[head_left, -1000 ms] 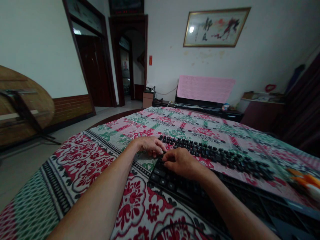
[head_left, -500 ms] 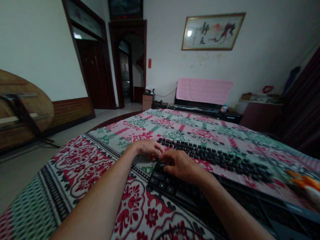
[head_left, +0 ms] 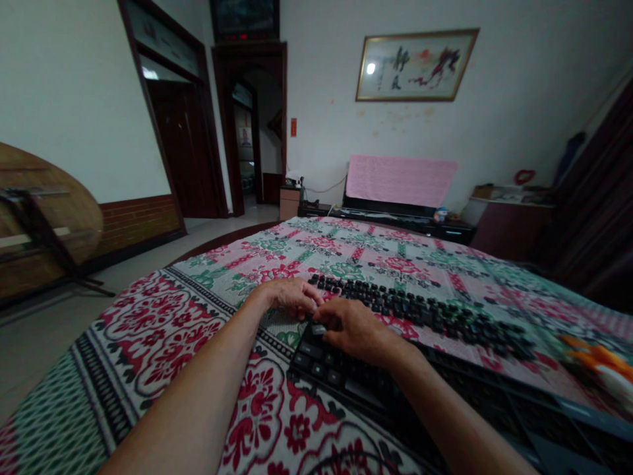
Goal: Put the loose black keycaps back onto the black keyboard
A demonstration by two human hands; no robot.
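Note:
A black keyboard [head_left: 321,369] lies on the patterned tablecloth, with keys at its left end and bare key slots further right. My left hand [head_left: 293,295] is at the keyboard's far left corner, its fingers bent and pressed together. Against its fingertips rest those of my right hand [head_left: 356,330], which is curled over the keyboard's top left with its thumb low on the keys. Whatever is between the fingers of either hand is too small or hidden to make out. Just beyond them, loose black keycaps [head_left: 420,309] stretch in a long band to the right.
The floral tablecloth [head_left: 257,409] covers a large round table. An orange and white object [head_left: 601,366] sits at the right edge. A black cable [head_left: 351,455] curves near the front. Behind stand a cabinet with a pink cloth [head_left: 400,179] and, left, a folded round tabletop [head_left: 44,204].
Both hands stay at the keyboard's corner with only small finger shifts. A key by my right thumb shows more plainly now. The whole view has shifted slightly.

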